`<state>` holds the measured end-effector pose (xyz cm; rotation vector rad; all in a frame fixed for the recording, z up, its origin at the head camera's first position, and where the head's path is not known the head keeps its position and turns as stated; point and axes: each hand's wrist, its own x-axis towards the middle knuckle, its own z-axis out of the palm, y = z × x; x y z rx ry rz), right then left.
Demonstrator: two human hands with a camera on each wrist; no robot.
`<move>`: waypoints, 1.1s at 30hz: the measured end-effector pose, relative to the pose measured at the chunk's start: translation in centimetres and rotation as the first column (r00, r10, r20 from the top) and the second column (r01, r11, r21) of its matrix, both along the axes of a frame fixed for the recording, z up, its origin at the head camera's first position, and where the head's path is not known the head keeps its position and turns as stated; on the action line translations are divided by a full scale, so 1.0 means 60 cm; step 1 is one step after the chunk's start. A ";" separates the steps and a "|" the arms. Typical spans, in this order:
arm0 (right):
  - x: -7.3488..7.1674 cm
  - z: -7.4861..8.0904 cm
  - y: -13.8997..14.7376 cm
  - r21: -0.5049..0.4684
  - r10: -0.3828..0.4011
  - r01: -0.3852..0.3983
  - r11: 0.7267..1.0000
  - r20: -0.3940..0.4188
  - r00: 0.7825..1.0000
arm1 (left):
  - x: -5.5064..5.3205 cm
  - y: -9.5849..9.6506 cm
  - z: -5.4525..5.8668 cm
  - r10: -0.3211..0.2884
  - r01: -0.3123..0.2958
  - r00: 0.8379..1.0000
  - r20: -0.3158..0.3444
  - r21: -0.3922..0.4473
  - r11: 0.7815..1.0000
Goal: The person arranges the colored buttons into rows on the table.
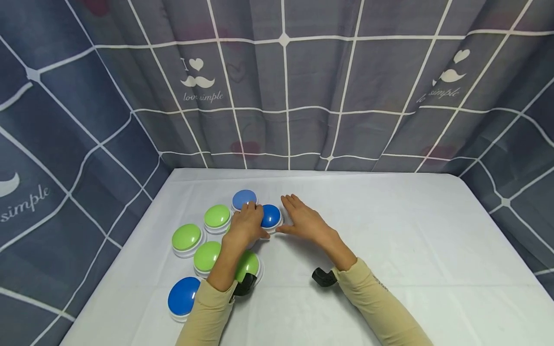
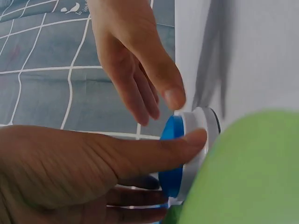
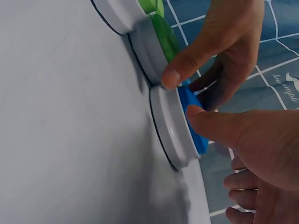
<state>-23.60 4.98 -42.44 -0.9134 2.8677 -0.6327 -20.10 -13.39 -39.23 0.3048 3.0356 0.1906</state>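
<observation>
Blue button caught between two hands, plus some curtain reading

Head cam: the blue button (image 1: 270, 216) sits on the white surface (image 1: 402, 230) between the left hand (image 1: 247, 225) and the right hand (image 1: 305, 221), just beside both. Right fingers are pretty straight with the thumb held apart, not gripping anything. There's a bunch of green buttons (image 1: 217, 216) around the left arm. The grey curtain (image 1: 316, 72) behind reads "I", a heart, a moustache, then "love simple"; the left side has "simple" again, and the right-hand copy is partly lost in a fold.

Left wrist cam: left thumb lies nearly straight across the button's side, fingers reaching along its other side, so more cupping than clenching. Curtain print up top is too small to read.

Right wrist cam: right thumb is up against the blue dome's edge. Tilted "love simple" lettering at far right, partly cut off.
</observation>
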 end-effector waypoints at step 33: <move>0.005 0.012 0.037 -0.255 0.005 -0.021 0.967 -0.063 0.998 | -0.004 0.027 0.011 -0.040 0.075 0.976 -0.215 0.160 0.984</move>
